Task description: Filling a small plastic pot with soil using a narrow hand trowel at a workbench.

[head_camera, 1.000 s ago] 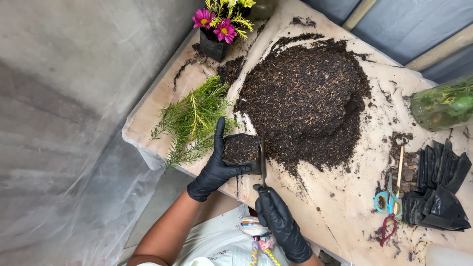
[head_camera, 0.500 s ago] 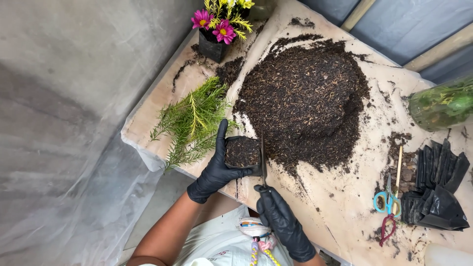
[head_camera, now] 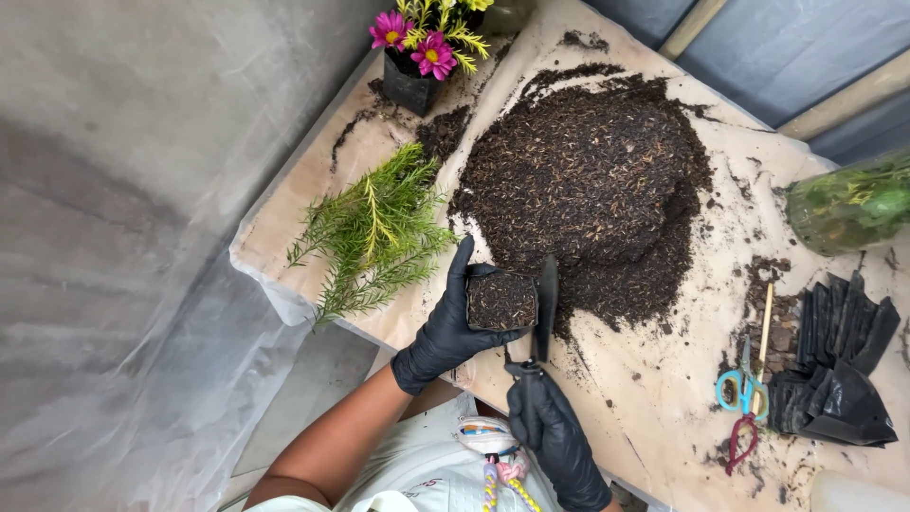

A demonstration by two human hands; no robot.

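My left hand (head_camera: 444,327), in a black glove, grips a small square black pot (head_camera: 501,301) filled with dark soil, held just over the table's near edge. My right hand (head_camera: 548,427), also in a black glove, holds a dark narrow tool (head_camera: 544,313) by its handle; the blade stands upright against the pot's right side. Just beyond the pot lies a big heap of dark soil (head_camera: 588,180). A bunch of green leafy cuttings (head_camera: 374,232) lies to the left of my left hand.
A black pot with pink flowers (head_camera: 417,57) stands at the far left corner. At the right are scissors with blue and red handles (head_camera: 744,393), a pile of black plastic bags (head_camera: 834,365) and a green bottle (head_camera: 848,204). The covered table (head_camera: 654,408) ends near me; grey sheeting hangs left.
The pot and both hands have shifted slightly; the tool now stands against the pot's right side. Otherwise little has moved.
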